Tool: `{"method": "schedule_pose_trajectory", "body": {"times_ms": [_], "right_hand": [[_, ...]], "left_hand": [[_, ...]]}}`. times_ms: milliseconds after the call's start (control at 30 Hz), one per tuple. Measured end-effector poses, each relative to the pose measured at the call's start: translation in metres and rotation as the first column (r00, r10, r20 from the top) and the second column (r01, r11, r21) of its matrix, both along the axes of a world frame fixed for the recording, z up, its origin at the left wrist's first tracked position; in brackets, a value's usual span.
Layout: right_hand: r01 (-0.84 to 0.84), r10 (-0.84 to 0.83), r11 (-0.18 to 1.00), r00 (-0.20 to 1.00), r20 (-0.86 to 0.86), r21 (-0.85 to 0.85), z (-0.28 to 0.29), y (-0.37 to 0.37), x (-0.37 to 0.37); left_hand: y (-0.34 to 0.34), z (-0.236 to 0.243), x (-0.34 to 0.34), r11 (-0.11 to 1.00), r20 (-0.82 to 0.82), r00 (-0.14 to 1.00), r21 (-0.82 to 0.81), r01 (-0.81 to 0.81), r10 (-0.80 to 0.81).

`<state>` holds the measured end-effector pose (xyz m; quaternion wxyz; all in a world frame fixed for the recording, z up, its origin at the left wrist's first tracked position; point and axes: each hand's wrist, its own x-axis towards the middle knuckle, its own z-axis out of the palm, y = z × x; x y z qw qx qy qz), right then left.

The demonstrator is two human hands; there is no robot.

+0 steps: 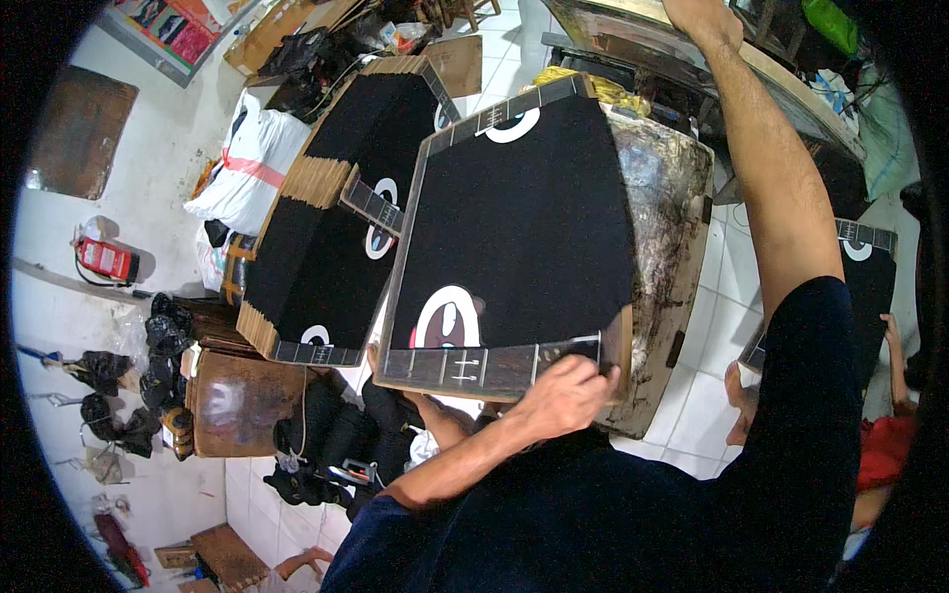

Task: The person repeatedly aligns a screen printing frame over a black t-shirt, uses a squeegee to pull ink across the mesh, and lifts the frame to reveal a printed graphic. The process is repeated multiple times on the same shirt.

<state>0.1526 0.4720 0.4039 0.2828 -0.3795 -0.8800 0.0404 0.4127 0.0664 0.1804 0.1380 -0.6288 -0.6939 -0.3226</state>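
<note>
In front of me lies a large flat board covered with black cloth (524,227). White-edged oval prints show at its near left and far edges. A dark strip with pale marks (460,370) runs along the near edge. My left hand (568,395) is at the near right corner of this board. Its fingers are curled closed over the edge; whatever is between them is hidden. My right arm stretches far forward, and my right hand (704,22) is by a wooden table edge at the top, its fingers cut off by the picture's rim.
More black-cloth boards (336,217) lie stacked in a row to the left. A stained worktop (667,198) sits under the board's right side. Another person's hand (893,331) touches a black-cloth board (875,296) at the right. A fire extinguisher (107,259) hangs on the left wall.
</note>
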Motion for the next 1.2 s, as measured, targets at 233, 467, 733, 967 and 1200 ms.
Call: {"method": "schedule_pose_trajectory", "body": {"times_ms": [233, 467, 733, 967, 1200], "right_hand": [[-0.006, 0.006, 1.000, 1.000, -0.017, -0.019, 0.001, -0.012, 0.010], [0.074, -0.068, 0.994, 0.994, 0.085, -0.076, -0.005, 0.004, -0.005], [0.138, -0.138, 0.990, 0.990, 0.005, 0.009, 0.004, -0.017, 0.000], [0.157, -0.162, 0.986, 0.982, -0.098, -0.056, 0.008, -0.039, 0.006], [0.185, -0.189, 0.982, 0.976, -0.104, -0.048, -0.006, -0.038, 0.007]], "left_hand": [[0.009, -0.072, 0.005, 0.960, 0.083, 0.978, -0.194, 0.202, -0.190], [-0.182, -0.149, -0.163, 0.349, 0.046, 0.346, -0.156, -0.924, 0.937], [-0.329, -0.196, -0.230, 0.371, 0.741, -0.190, -0.519, -0.770, 0.643], [-0.262, -0.172, -0.212, 0.473, 0.807, -0.230, -0.522, -0.710, 0.545], [-0.203, -0.231, -0.215, 0.556, 0.804, -0.300, -0.578, -0.597, 0.514]]}}
